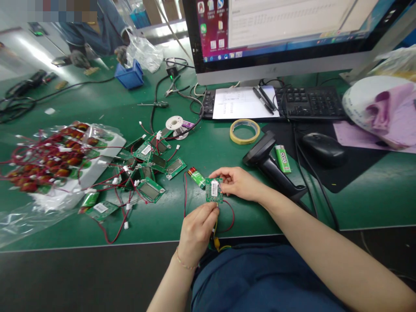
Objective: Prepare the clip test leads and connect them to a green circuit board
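A small green circuit board (pixel 214 190) with a white barcode label is held upright between both hands over the green table's front edge. My left hand (pixel 197 229) pinches its lower edge from below. My right hand (pixel 236 183) grips its right side. Red wires (pixel 185 190) run from the board, and a yellow wire (pixel 215 236) hangs down toward my lap. A small red-and-green battery (pixel 197 177) lies on the table just left of the board.
Several green boards with red leads (pixel 152 167) lie at left, beside a bagged tray of coils (pixel 52 160). A barcode scanner (pixel 271 164), green battery (pixel 283 158), tape roll (pixel 245 131), mouse (pixel 322 148), keyboard (pixel 308 103) and monitor (pixel 286 34) are at right. Another person works far left (pixel 94 39).
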A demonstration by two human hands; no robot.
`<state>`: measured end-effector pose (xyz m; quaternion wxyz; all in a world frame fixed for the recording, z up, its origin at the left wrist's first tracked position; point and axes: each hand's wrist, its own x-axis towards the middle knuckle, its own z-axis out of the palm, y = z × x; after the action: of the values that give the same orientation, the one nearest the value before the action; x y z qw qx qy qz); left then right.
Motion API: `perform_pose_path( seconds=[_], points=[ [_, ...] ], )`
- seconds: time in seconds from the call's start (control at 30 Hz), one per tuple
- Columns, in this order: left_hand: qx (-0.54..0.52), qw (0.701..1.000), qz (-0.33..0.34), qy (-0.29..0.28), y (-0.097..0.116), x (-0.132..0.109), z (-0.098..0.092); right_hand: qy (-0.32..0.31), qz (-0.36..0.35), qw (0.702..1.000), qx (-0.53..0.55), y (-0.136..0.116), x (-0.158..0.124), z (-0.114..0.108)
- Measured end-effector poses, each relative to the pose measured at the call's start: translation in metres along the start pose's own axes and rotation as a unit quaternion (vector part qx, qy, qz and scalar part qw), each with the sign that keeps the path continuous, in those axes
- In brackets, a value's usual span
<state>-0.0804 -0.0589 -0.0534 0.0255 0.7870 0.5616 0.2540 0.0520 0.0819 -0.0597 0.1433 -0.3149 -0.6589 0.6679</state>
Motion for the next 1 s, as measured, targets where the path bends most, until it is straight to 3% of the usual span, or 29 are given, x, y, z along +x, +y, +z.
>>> perform_pose_path(
  seconds=[0.67, 1.0],
  points=[
    [0.037, 0.991, -0.024, -0.123, 0.005, 0.017, -0.014, 0.012, -0.038, 0.998, -0.042, 0.003, 0.0, 0.001],
    [-0.001, 0.996, -0.031, -0.089, -0.001, 0.018, -0.008, 0.03, -0.053, 0.996, -0.065, 0.003, -0.001, 0.002]
  ],
)
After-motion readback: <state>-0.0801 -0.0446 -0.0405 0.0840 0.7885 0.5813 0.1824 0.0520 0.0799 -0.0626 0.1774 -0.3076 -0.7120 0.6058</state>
